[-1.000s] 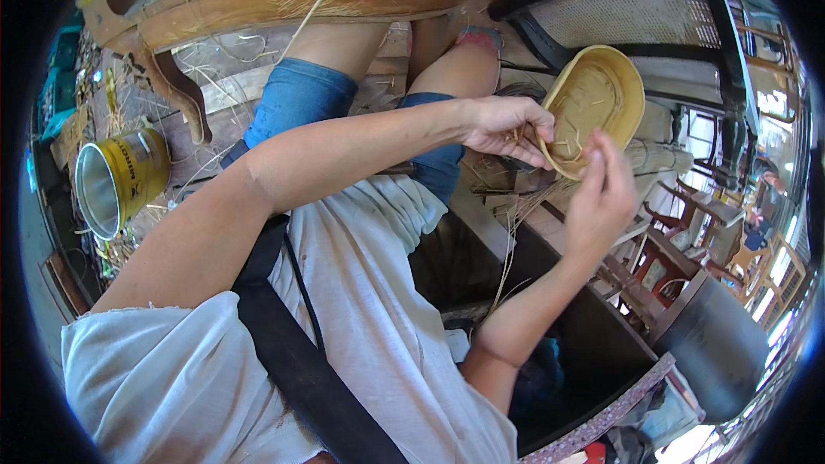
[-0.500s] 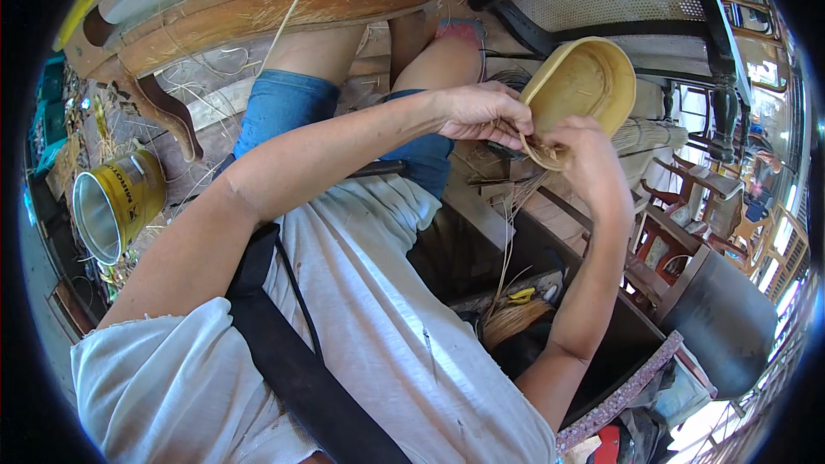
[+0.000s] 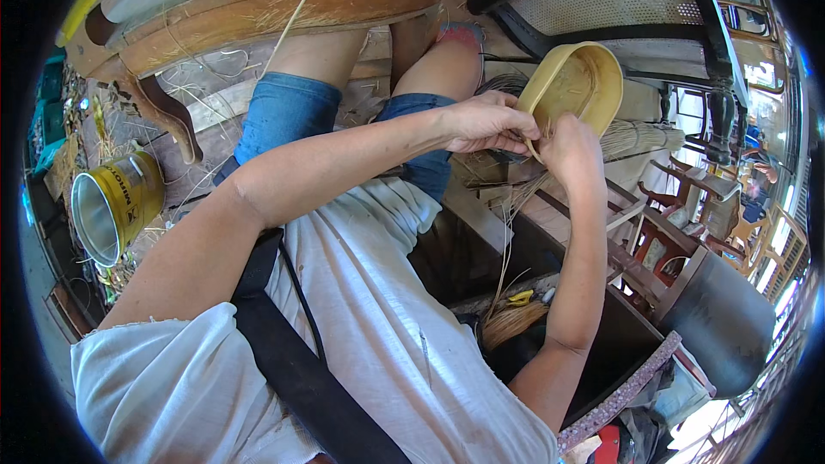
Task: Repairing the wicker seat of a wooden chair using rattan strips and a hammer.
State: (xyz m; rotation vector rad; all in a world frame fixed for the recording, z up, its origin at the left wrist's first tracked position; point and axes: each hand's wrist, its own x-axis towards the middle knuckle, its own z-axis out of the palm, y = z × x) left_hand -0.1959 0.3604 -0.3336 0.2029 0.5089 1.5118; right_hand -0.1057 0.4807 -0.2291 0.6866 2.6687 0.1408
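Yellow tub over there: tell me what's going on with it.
A person has the yellow tub in front of them, tilted so that its inside shows. The left hand grips its near rim, and the right hand is at the same end; its fingertips are hidden. Thin pale strands hang below the hands. A wooden furniture piece lies beyond the knees, a black-framed chair with a woven panel is ahead to the right, and a yellow bucket is at the left.

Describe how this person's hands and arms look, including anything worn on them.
Neither the left hand nor the right hand wears a glove, and no watch or bracelet shows. Both forearms are bare. The left sleeve is short, loose and white, with a frayed edge.
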